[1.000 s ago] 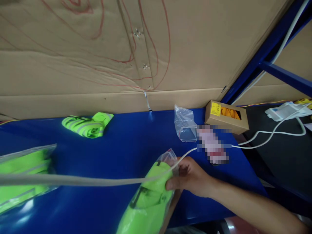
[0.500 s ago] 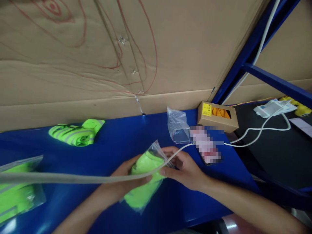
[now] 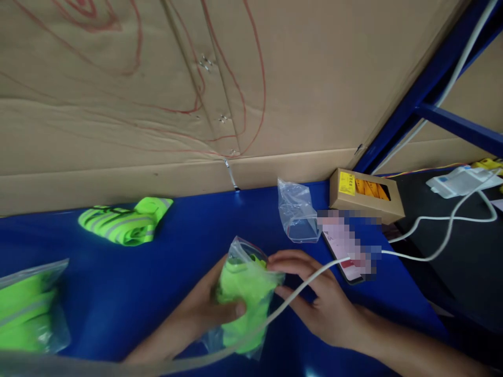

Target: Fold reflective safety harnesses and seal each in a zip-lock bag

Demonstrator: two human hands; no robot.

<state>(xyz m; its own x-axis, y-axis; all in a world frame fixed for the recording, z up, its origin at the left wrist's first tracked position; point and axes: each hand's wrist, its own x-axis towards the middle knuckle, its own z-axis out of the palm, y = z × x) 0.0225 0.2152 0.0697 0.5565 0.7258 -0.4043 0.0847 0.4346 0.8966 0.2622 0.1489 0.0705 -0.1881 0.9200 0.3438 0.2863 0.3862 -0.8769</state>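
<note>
My left hand (image 3: 204,317) grips a clear zip bag with a folded neon-green vest (image 3: 244,293) inside, thumb pressed on its front, low over the blue table (image 3: 188,246). My right hand (image 3: 314,298) rests at the bag's right side and mouth, fingers stretched out and touching the plastic. A white cable (image 3: 298,293) crosses in front of both hands. An empty clear bag (image 3: 296,212) lies behind the right hand.
A loose folded green vest (image 3: 123,222) lies at the back left, a bagged vest (image 3: 27,314) at the left edge. A phone (image 3: 346,246) and a cardboard box of orange items (image 3: 365,193) sit at right. A cardboard wall (image 3: 196,94) closes off the back.
My left hand came into view and took hold of the bagged vest. My right hand let go of the bag's top and spread its fingers beside it. The cable has sagged lower.
</note>
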